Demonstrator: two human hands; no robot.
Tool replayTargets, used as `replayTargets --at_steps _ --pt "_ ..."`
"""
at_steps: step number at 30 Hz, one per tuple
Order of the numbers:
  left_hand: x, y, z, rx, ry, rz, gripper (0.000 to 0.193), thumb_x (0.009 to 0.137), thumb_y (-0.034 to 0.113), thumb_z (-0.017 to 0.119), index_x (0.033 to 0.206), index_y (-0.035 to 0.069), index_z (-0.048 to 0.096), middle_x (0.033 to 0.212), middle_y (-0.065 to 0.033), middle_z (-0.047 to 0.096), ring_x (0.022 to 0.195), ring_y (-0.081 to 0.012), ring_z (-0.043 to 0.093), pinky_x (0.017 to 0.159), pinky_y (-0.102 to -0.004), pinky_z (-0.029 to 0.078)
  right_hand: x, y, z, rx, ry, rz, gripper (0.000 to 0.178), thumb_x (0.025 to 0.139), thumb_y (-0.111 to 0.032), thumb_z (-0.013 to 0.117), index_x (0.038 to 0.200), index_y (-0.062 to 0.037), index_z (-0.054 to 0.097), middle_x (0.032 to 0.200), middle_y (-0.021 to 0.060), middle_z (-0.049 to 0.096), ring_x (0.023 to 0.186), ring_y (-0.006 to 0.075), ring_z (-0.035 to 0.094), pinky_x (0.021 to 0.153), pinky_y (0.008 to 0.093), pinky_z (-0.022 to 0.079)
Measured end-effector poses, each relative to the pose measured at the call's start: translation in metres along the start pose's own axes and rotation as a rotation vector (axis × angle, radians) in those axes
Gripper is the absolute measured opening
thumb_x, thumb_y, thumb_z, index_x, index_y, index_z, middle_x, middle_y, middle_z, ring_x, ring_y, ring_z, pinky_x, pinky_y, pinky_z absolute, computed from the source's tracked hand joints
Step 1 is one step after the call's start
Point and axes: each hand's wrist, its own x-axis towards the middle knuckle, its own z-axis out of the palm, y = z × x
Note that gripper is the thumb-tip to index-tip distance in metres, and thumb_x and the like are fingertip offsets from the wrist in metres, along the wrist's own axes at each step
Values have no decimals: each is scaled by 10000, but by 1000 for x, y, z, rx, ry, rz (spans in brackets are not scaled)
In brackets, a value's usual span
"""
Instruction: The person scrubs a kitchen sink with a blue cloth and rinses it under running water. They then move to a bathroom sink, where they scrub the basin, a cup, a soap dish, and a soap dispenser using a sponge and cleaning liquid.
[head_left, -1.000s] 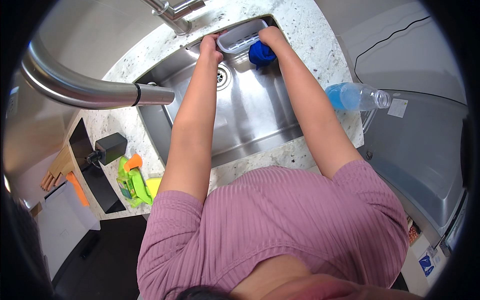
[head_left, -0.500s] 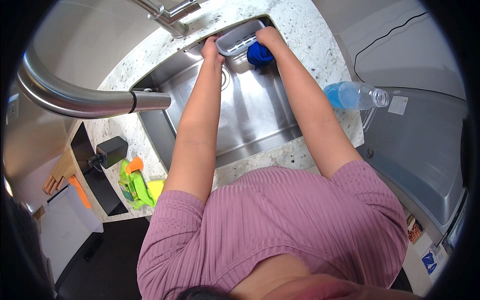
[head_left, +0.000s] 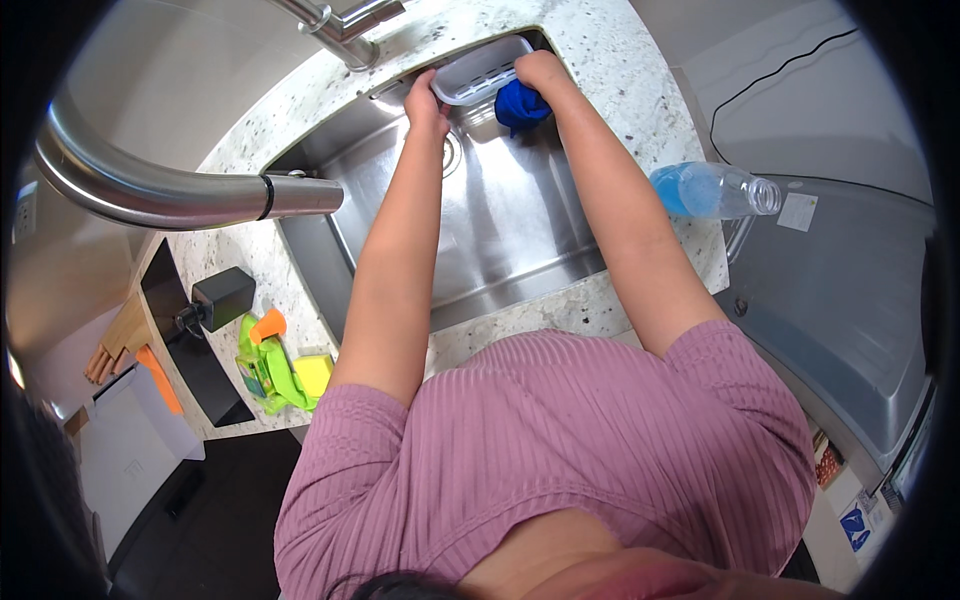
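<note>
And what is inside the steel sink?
The sink shows its drain, partly hidden by the left forearm. At the far end, the left hand and right hand touch a slotted grey basket beside a blue cloth. Anything behind the basket is covered.

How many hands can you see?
2: bare left hand at the left end of the pale grey, slotted plastic basket; bare right hand at its right end, by the bunched blue cloth. Some fingers are hidden.

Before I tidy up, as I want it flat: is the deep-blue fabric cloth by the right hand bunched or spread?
Bunched: the deep-blue cloth shows as a compact, creased lump below the right hand.
</note>
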Motion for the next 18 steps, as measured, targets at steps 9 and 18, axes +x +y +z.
replayTargets --at_steps 9,18 --pt "4 -1 -9 102 -64 150 110 798 122 695 812 32 632 684 -16 572 551 -125 469 537 -267 375 4 5 3 27 0 -37 317 764 -207 471 868 14 672 976 266 611 942 404 602 813 428 476" --pt "4 11 5 103 94 -16 101 776 105 704 803 45 627 703 -42 552 538 -151 441 488 -313 332 3 0 -3 239 -82 108 315 755 -153 466 884 64 655 935 284 626 897 413 625 733 439 489"
